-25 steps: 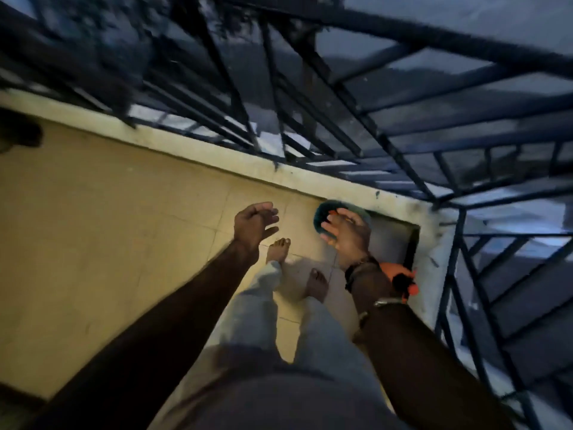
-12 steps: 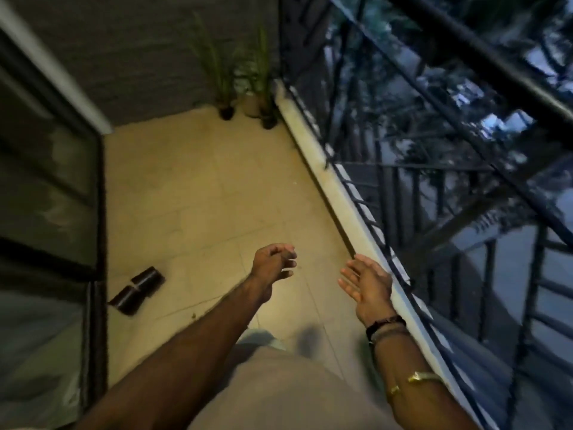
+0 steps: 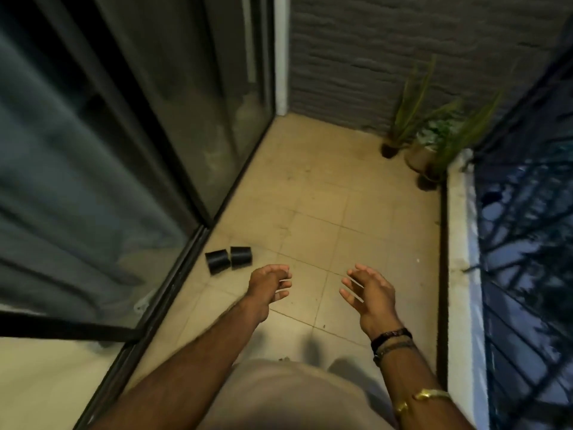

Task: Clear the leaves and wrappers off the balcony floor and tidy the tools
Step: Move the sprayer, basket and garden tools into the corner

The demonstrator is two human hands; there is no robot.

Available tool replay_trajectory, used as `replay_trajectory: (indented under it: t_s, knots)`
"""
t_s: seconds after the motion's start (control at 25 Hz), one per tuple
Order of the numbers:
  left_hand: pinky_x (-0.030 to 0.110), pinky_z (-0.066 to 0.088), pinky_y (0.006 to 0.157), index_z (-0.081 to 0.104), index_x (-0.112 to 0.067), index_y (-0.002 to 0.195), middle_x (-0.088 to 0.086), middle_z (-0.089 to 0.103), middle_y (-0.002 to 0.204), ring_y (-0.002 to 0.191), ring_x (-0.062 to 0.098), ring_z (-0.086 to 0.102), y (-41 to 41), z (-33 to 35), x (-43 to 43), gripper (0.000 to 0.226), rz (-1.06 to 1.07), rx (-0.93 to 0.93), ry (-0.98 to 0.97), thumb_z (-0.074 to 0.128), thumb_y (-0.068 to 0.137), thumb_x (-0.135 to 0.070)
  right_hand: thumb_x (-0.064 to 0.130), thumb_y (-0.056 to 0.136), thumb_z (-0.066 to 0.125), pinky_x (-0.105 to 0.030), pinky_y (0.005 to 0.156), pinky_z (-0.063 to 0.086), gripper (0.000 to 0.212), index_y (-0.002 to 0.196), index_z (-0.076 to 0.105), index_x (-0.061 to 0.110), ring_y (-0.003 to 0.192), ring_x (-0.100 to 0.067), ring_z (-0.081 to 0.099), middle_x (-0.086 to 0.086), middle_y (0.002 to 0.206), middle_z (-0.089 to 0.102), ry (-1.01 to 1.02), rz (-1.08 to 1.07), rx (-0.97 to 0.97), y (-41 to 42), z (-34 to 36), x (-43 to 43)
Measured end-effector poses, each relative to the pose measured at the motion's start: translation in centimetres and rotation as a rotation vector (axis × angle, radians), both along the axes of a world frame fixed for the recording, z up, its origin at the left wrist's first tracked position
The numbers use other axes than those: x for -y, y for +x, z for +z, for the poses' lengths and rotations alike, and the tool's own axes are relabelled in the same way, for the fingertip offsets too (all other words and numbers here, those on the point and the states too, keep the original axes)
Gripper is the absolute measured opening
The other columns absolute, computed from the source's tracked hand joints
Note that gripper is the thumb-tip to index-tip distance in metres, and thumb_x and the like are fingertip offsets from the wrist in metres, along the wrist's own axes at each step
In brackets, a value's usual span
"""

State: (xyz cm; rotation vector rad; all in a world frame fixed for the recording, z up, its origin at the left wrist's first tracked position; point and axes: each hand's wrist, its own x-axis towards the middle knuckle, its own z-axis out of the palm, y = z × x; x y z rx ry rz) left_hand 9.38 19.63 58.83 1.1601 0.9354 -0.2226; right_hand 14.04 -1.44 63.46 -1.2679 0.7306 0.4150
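Two bare hands are held out empty above the tiled balcony floor (image 3: 325, 193), which is bounded on the left by a sliding glass door (image 3: 108, 144), on the far side by a grey brick wall (image 3: 403, 51) and on the right by a dark railing (image 3: 527, 243). Three potted plants (image 3: 431, 141) are grouped in the far right corner, and two small black cylinders (image 3: 229, 258) are laid side by side, touching, near the door track. The left hand (image 3: 266, 288) is shown with fingers loosely curled, the right hand (image 3: 370, 291) with fingers spread wide.

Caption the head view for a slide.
Both hands, left and right, hover empty over the tiled balcony floor, two black pots beside the sliding door.
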Motion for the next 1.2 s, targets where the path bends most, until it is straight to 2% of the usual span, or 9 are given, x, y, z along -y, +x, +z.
replay_trajectory:
  t_s: [0.12, 0.32, 0.44, 0.6, 0.76, 0.92, 1.04, 1.12, 1.2]
  knots:
    - [0.029, 0.059, 0.071, 0.07, -0.009, 0.114, 0.009, 0.074, 0.101, 0.085, 0.019, 0.07, 0.6, -1.4, -4.7, 0.02, 0.219, -0.036, -0.039, 0.062, 0.096, -0.011, 0.007, 0.098, 0.062, -0.044, 0.083, 0.06, 0.023, 0.121, 0.065, 0.007, 0.096, -0.028, 0.07, -0.014, 0.111, 0.073, -0.008, 0.188, -0.01, 5.2, -0.9, -5.9]
    - [0.03, 0.057, 0.072, 0.066, -0.006, 0.121, 0.014, 0.072, 0.112, 0.098, 0.025, 0.071, 3.5, -3.4, -11.4, 0.026, 0.559, -0.068, -0.043, 0.062, 0.097, -0.012, 0.005, 0.098, 0.061, -0.041, 0.079, 0.06, 0.022, 0.118, 0.067, 0.006, 0.093, -0.027, 0.069, -0.012, 0.105, 0.073, 0.0, 0.49, -0.003, 15.6, -3.4, -15.8]
    - [0.027, 0.056, 0.065, 0.064, -0.004, 0.124, 0.022, 0.069, 0.118, 0.107, 0.038, 0.068, 5.1, -4.1, -15.1, 0.029, 0.734, -0.107, -0.026, 0.059, 0.099, -0.016, 0.006, 0.096, 0.063, -0.039, 0.075, 0.061, 0.022, 0.117, 0.067, 0.006, 0.089, -0.025, 0.07, -0.012, 0.106, 0.073, -0.031, 0.678, -0.031, 20.4, -5.6, -21.5]
    - [0.031, 0.055, 0.071, 0.069, -0.007, 0.117, 0.012, 0.07, 0.108, 0.09, 0.022, 0.068, 6.3, -5.3, -19.8, 0.025, 0.968, -0.195, -0.048, 0.062, 0.096, -0.019, 0.003, 0.095, 0.062, -0.034, 0.066, 0.061, 0.02, 0.114, 0.068, 0.004, 0.08, -0.023, 0.067, -0.012, 0.098, 0.071, -0.101, 0.842, -0.102, 23.4, -9.1, -27.6]
    - [0.031, 0.055, 0.068, 0.07, -0.004, 0.111, 0.009, 0.072, 0.096, 0.082, 0.02, 0.068, 6.5, -9.8, -25.2, 0.022, 1.031, -0.363, -0.115, 0.061, 0.098, -0.019, 0.0, 0.096, 0.061, -0.033, 0.066, 0.062, 0.014, 0.106, 0.07, 0.003, 0.074, -0.024, 0.066, -0.015, 0.091, 0.069, -0.176, 0.886, -0.203, 23.8, -15.0, -33.5]
    - [0.031, 0.055, 0.068, 0.071, -0.007, 0.095, 0.007, 0.071, 0.083, 0.074, 0.018, 0.068, 7.4, -19.2, -30.9, 0.022, 1.016, -0.479, -0.188, 0.062, 0.098, -0.027, -0.005, 0.093, 0.063, -0.029, 0.058, 0.059, 0.012, 0.088, 0.072, 0.003, 0.068, -0.028, 0.063, -0.016, 0.076, 0.068, -0.251, 0.874, -0.228, 23.5, -25.0, -38.8]
    - [0.027, 0.055, 0.057, 0.069, -0.008, 0.083, 0.005, 0.07, 0.067, 0.062, 0.015, 0.067, 9.0, -30.0, -34.1, 0.023, 0.969, -0.53, -0.254, 0.065, 0.097, -0.026, -0.003, 0.08, 0.071, -0.035, 0.07, 0.059, 0.006, 0.083, 0.075, 0.0, 0.073, -0.028, 0.065, -0.017, 0.077, 0.069, -0.332, 0.912, -0.253, 22.8, -35.5, -41.9]
    - [0.022, 0.052, 0.05, 0.064, -0.006, 0.079, 0.005, 0.066, 0.061, 0.054, 0.013, 0.064, 10.1, -37.5, -35.4, 0.026, 0.928, -0.513, -0.334, 0.061, 0.099, -0.023, 0.003, 0.076, 0.077, -0.041, 0.076, 0.061, 0.014, 0.09, 0.076, 0.001, 0.076, -0.03, 0.069, -0.015, 0.081, 0.072, -0.408, 0.977, -0.24, 22.9, -43.3, -44.0]
    - [0.025, 0.047, 0.05, 0.056, -0.005, 0.077, 0.009, 0.059, 0.069, 0.057, 0.016, 0.056, 11.2, -44.5, -36.9, 0.033, 0.935, -0.486, -0.452, 0.053, 0.103, -0.025, 0.025, 0.074, 0.08, -0.049, 0.078, 0.063, 0.022, 0.093, 0.073, 0.016, 0.08, -0.031, 0.074, -0.012, 0.087, 0.075, -0.533, 1.12, -0.157, 23.1, -50.8, -46.4]
